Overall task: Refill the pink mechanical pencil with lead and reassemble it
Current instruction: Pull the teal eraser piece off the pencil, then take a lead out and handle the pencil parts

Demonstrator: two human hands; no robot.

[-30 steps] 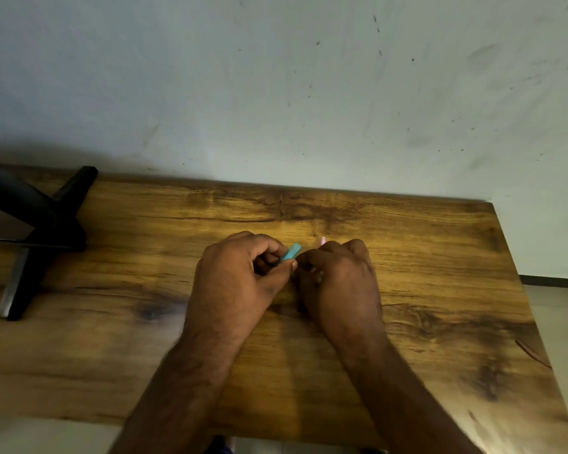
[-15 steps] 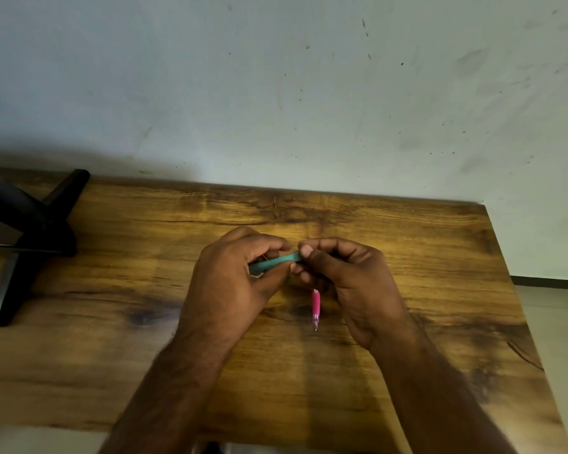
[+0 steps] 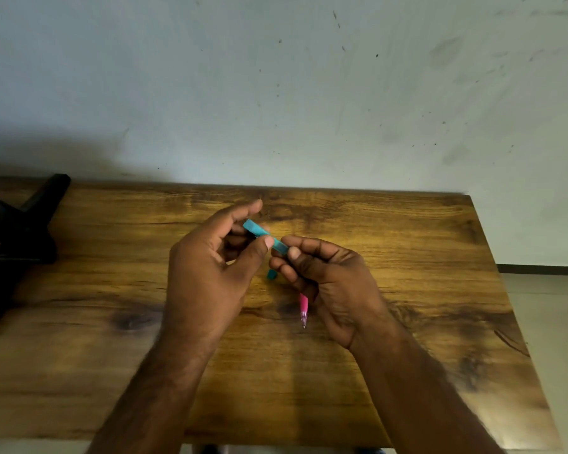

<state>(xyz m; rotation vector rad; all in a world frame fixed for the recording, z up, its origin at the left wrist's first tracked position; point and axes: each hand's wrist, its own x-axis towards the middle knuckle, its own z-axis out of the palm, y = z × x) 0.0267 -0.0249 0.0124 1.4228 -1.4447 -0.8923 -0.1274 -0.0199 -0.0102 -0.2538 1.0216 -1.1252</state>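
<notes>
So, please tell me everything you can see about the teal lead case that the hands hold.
The slim teal plastic lead case is a flat, narrow bar, slightly blurred. It is tilted, its far end up left and its near end down right, held above the wooden table. The left hand pinches its middle with thumb and fingers; the right hand touches its lower end while also holding the pink mechanical pencil. A small teal piece, perhaps its cap, shows just below.

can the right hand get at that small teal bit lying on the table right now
Probably not as it stands. The right hand already holds the pink pencil and its fingers pinch the teal case. The teal bit lies close by, nothing covering it, but the hand would first have to free some fingers.
</notes>
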